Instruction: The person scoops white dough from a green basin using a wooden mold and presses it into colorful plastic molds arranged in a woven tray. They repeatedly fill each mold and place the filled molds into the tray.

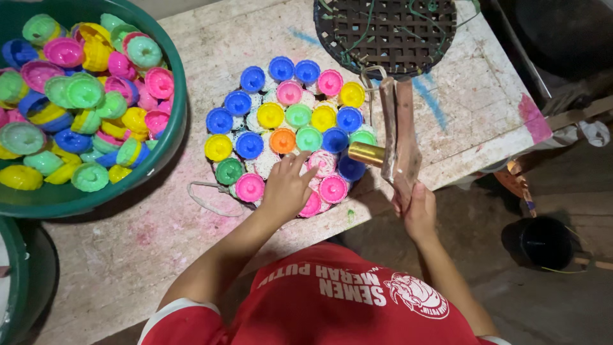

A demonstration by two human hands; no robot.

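My left hand [285, 186] rests fingers-down on the capped tubes [290, 131] bundled upright on the table [460, 121], while my right hand [418, 214] grips a wooden mallet [397, 137], its brass head pointing left, just beside them.

From my remote seat, the green tub [167, 144] of caps runs off the top and left edges, so I can't see its whole load. My left hand [285, 187] covers whichever caps lie beneath it. The dark lattice tray [385, 35] is cut off at the top. A second tub [16, 281] barely shows at lower left. The black bucket [541, 243] sits in shadow, contents unreadable.
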